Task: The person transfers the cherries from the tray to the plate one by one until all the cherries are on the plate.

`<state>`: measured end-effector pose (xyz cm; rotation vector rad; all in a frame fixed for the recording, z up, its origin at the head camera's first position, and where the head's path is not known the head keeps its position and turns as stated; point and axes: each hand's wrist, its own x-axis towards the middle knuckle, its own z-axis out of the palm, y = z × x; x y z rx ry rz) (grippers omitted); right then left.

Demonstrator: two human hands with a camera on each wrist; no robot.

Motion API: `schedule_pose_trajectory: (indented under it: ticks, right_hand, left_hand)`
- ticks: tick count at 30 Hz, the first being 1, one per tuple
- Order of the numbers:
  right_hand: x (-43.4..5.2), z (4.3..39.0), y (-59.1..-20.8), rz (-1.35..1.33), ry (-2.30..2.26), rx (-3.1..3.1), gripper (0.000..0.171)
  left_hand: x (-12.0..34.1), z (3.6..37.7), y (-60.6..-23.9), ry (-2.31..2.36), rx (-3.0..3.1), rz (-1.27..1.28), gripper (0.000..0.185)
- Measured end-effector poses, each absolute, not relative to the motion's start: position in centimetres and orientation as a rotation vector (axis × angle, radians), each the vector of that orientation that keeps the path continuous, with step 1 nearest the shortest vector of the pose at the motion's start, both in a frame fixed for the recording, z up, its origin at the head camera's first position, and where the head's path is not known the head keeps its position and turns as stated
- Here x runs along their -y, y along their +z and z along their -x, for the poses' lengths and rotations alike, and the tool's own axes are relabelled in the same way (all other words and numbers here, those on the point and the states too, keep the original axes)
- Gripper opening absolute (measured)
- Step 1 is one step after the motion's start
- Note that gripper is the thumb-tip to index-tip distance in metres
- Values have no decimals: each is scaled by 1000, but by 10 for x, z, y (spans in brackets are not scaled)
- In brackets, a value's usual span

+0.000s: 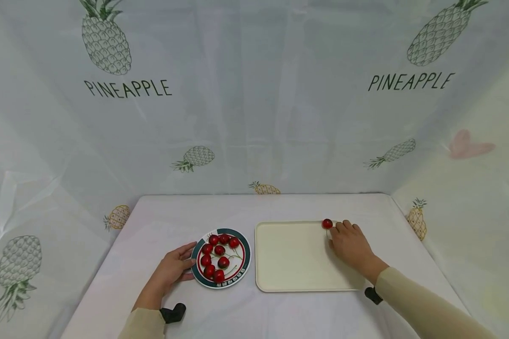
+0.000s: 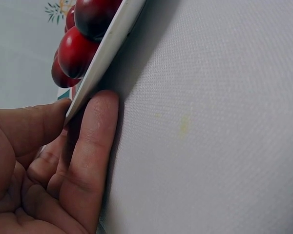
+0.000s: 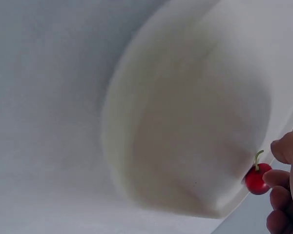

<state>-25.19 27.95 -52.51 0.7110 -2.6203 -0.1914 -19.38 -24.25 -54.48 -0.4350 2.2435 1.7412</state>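
Observation:
On the left a round plate [image 1: 246,256], white with a dark green rim, carries several red cherries [image 1: 223,262] and some thin green stems. My left hand [image 1: 172,269] grips its left edge, with the thumb [image 2: 36,124] on the rim and fingers underneath in the left wrist view. My right hand [image 1: 351,245] is over the far right part of a cream rectangular tray [image 1: 297,259]. A single cherry [image 3: 257,181] with a short green stem is by the tray's far rim, right at the index fingertip. Thumb and index finger are apart, and the stem is free of both.
A white cloth covers the table [image 1: 220,310], whose far edge meets a hanging curtain [image 1: 263,113] printed with pineapples. Plate and tray stand side by side with a narrow gap. Black wrist bands [image 1: 173,313] stick out below both hands.

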Motion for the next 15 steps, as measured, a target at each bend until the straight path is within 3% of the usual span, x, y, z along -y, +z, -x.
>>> schedule_pose_trajectory:
  ticks: [15]
  right_hand:
    - [-269, 264, -532, -630, -262, 2701, 23]
  left_hand:
    - [243, 194, -547, 1765, -2241, 441, 57]
